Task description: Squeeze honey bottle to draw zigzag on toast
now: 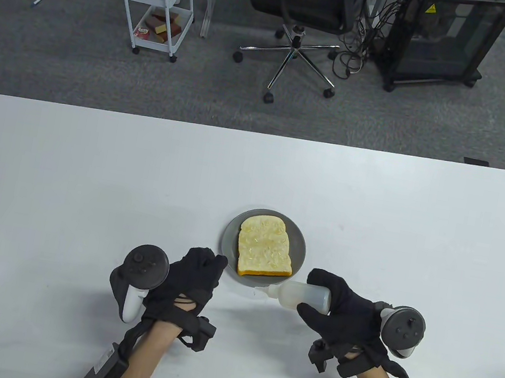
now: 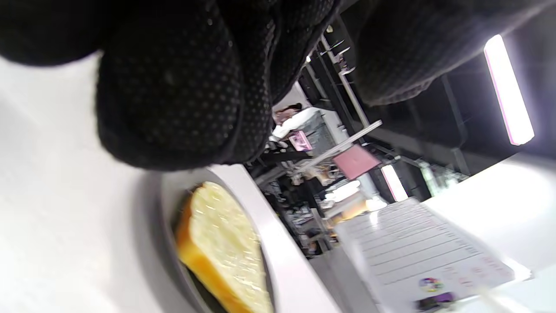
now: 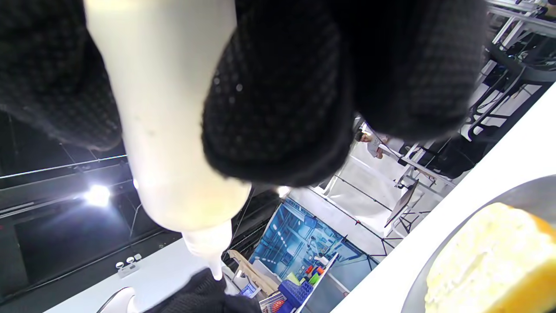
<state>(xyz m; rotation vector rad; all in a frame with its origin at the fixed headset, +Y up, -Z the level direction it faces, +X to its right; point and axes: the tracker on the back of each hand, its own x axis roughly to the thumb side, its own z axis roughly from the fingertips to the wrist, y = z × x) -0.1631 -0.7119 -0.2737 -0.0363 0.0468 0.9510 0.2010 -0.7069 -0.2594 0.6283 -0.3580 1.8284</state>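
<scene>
1. The right hand [image 1: 348, 311] grips the honey bottle [image 1: 299, 296] sideways, its nozzle pointing left, just beside the plate [image 1: 230, 238].
2. The left hand [image 1: 191, 280], fingers curled, touches the plate's near-left rim.
3. Toast [image 1: 265, 247] lies on the plate.
4. Only the right wrist view shows fingers [image 3: 278, 108] wrapping the bottle.

No text is legible (the paper sheet [image 2: 417, 252] is blurred).

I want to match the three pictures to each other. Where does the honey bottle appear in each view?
Table view: honey bottle lies sideways in the right hand, lower centre-right, nozzle pointing left.
Left wrist view: not in it.
Right wrist view: honey bottle hangs from the top left, nozzle down.
Shared landmark: toast on the grey plate.
</scene>
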